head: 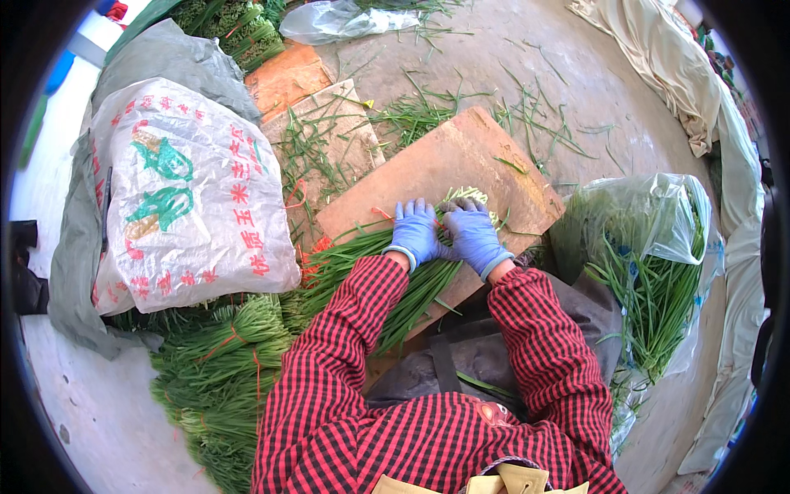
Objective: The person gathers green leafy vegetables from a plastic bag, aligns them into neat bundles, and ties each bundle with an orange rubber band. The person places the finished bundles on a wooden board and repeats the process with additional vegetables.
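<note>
A bundle of long green garlic chives [370, 265] lies across a worn wooden board [432, 148] in front of me. Its pale cut ends [470, 196] point away to the upper right. My left hand [416, 231], in a blue glove, presses on the stalks from above. Close beside it, my gloved right hand [472, 233] grips the bundle just below the pale ends, its fingertips dirty. An orange-red tie [382, 213] shows at the left hand, and another bit of it appears between the hands. How far it wraps round the stalks is hidden.
Tied chive bundles [228, 352] are stacked at the lower left, beneath a white woven sack [203, 204] bearing writing. Loose red ties [315, 256] lie left of the board. A clear plastic bag [648, 247] of chives stands at the right. Trimmings [419, 117] litter the floor beyond.
</note>
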{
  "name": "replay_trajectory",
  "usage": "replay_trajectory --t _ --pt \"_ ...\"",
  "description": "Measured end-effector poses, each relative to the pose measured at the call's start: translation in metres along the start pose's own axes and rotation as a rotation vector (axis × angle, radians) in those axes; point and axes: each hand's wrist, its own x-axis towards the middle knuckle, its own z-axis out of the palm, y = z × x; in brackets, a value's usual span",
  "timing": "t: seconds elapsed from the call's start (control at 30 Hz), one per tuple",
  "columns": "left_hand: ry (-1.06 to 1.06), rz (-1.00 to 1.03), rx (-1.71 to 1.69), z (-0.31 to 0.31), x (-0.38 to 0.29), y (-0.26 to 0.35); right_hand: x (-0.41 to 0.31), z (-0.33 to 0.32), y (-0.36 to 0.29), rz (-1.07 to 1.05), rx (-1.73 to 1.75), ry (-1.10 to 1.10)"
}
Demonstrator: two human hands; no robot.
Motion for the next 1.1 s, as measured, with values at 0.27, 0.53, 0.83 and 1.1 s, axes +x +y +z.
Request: replay_trajectory --t 0.27,0.53,0.83,1.1 --pt "-0.077 -0.059 0.015 -0.001 -0.017 0.02 -0.009 -0.017 -0.008 -0.107 -0.016 0.023" --pt "-0.1 -0.154 -0.585 0.009 -0.035 -0.018 -0.003 -0.004 -0.01 -0.036 -0.006 -0.095" --pt "0.4 -1.29 -1.835 0.048 -0.04 -0.089 -0.002 0.004 -0.013 -0.001 0.066 -0.024" --pt "-0.074 -0.813 -0.696 0.032 -0.009 -0.092 -0.004 0.0 -0.019 -0.002 -0.022 0.03"
